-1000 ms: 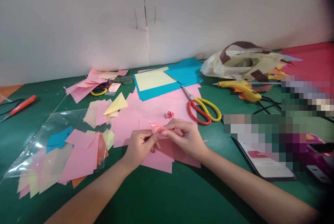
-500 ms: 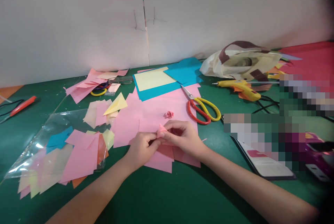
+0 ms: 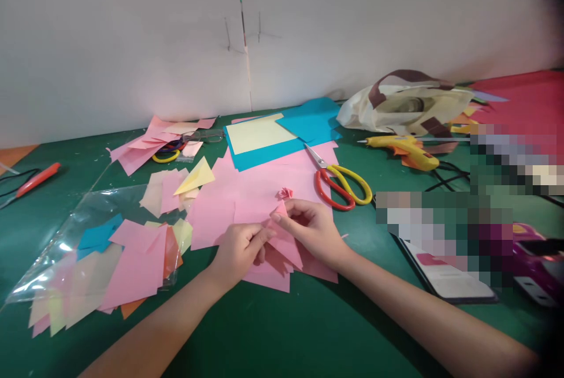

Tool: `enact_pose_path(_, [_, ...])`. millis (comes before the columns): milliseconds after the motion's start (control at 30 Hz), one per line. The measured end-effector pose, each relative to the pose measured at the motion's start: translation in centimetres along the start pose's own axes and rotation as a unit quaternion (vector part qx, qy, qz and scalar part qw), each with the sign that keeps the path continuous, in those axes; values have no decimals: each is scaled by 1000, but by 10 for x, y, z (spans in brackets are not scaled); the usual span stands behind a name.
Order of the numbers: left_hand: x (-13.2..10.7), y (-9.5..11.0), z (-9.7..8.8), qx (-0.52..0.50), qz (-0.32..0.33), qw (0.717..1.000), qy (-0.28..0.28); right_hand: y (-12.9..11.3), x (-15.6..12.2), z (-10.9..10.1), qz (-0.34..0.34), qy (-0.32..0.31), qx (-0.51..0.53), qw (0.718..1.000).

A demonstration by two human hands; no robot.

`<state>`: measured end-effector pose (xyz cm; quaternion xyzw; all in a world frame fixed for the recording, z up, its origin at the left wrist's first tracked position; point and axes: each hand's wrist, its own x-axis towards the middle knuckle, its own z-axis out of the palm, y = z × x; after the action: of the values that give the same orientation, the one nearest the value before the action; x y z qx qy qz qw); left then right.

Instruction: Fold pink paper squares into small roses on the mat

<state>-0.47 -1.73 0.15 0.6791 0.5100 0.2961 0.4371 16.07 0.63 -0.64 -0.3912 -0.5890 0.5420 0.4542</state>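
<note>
My left hand (image 3: 240, 248) and my right hand (image 3: 308, 228) meet over a spread of pink paper sheets (image 3: 259, 190) on the green table. Between them they pinch a small folded pink paper piece (image 3: 284, 243), which hangs down as a pointed flap between the fingers. Both hands have their fingers closed on it. A tiny pink paper rose (image 3: 285, 192) lies on the sheets just beyond my right hand.
Red and yellow scissors (image 3: 341, 183) lie right of the pink sheets, a yellow glue gun (image 3: 408, 149) and a cloth bag (image 3: 405, 104) farther right. Blue and cream sheets (image 3: 273, 131) lie behind. A clear plastic bag of paper squares (image 3: 88, 248) sits left. A phone (image 3: 449, 278) lies right.
The pink piece has been turned and unfolded between my fingers: it pointed left and up before, and now hangs down as a longer flap. Both hands stayed in place.
</note>
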Motion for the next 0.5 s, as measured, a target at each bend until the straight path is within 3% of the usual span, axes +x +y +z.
enact_pose_path(300, [3, 7, -2, -56, 15, 997, 50, -1, 0, 2, -20, 32, 13, 999])
enact_pose_path(500, [6, 6, -6, -96, 31, 985, 139, 1, 0, -1, -40, 28, -13, 999])
